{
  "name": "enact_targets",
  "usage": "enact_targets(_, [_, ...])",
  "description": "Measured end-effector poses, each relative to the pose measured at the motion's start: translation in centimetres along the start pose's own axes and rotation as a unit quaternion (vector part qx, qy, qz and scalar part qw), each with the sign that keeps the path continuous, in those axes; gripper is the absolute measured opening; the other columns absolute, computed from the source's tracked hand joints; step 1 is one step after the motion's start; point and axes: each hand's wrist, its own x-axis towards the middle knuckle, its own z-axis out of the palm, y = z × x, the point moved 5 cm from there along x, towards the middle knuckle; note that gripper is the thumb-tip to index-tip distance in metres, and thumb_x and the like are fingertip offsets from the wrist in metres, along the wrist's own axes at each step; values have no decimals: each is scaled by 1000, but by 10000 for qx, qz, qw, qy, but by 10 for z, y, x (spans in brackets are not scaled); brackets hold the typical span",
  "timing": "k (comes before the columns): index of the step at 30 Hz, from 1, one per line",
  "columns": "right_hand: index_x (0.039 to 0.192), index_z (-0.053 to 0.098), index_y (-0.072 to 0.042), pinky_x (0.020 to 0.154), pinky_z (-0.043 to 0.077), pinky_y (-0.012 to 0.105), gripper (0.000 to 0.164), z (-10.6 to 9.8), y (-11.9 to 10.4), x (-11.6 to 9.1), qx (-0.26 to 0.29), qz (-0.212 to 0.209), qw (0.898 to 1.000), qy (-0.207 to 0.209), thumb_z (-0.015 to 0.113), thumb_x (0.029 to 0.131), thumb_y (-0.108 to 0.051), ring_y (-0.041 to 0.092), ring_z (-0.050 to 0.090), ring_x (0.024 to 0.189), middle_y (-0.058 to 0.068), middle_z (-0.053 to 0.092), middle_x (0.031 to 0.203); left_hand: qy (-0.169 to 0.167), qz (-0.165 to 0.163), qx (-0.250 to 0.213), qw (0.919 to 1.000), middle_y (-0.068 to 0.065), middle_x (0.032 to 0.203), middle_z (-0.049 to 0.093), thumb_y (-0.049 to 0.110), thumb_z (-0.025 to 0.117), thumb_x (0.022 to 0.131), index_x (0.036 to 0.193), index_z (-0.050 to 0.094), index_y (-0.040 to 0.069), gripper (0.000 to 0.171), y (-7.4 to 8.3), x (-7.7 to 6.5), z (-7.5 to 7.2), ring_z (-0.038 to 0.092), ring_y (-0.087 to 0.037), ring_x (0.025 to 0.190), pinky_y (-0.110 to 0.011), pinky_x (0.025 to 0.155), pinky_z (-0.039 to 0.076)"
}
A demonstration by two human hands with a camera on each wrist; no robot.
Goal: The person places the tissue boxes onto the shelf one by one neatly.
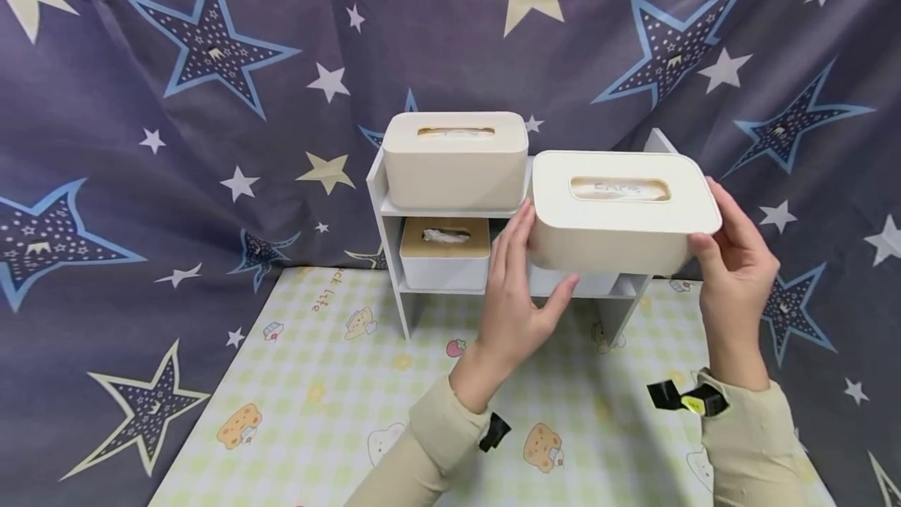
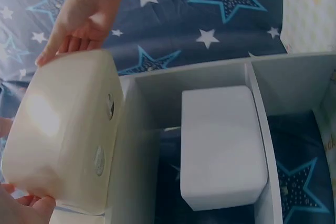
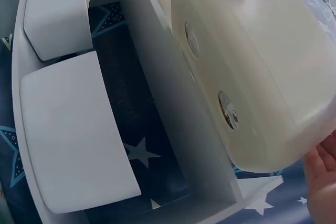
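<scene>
Between my two hands is a cream tissue box [image 1: 612,245], with an oval slot in its lid and tissue showing inside. It is in front of the right half of a white two-level shelf [image 1: 389,257], at top-board height. My left hand [image 1: 517,296] holds its left end, fingers along the side and thumb toward the bottom front. The right hand [image 1: 739,280] grips the right end, thumb on the front corner and fingers round the side. Whether the box touches the top board is hidden in the head view. Another cream tissue box [image 1: 456,174] stands on the top board's left.
On the lower board sits a white tissue box with a wood-look lid [image 1: 445,257]. A second white box [image 3: 79,135] stands beside it, mostly covered in the head view. The shelf stands on a checked tablecloth [image 1: 310,397] before a star-patterned curtain [image 1: 176,139].
</scene>
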Motion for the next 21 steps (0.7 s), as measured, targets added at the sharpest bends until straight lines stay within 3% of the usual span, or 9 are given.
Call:
enact_targets(6, [130, 63, 3, 101, 54, 16, 49, 1, 6, 13, -347, -75, 9991, 247, 78, 84, -6, 18, 65, 119, 14, 66, 133, -245, -110, -259, 9993, -22, 162, 21, 18, 73, 89, 147, 23, -2, 80, -7, 7, 9, 26, -31, 152, -36, 124, 36])
enact_targets(12, [115, 59, -2, 96, 57, 19, 44, 1, 7, 25, -276, -206, 9969, 711, 84, 78, -6, 20, 69, 114, 15, 71, 124, -362, -67, -117, 9993, -22, 159, 21, 18, 71, 91, 148, 24, -2, 76, -7, 16, 13, 30, -30, 150, -36, 124, 36])
enact_targets(17, [101, 63, -11, 90, 59, 16, 29, 3, 8, 36, -1586, -458, 9825, 863, 83, 80, -9, 14, 71, 104, 4, 73, 114, -543, -294, 25, 9981, -19, 154, 24, 17, 69, 93, 156, 22, 1, 80, -10, 19, 16, 33, -29, 143, -36, 120, 41])
enact_targets(21, [104, 67, -10, 91, 59, 16, 24, 4, 12, 44, -2348, -373, 9677, 839, 80, 84, -10, 7, 70, 102, -13, 66, 104, -684, -337, 78, 9971, -20, 153, 25, 15, 68, 93, 157, 23, 0, 80, -12, 20, 20, 34, -30, 141, -33, 123, 37])
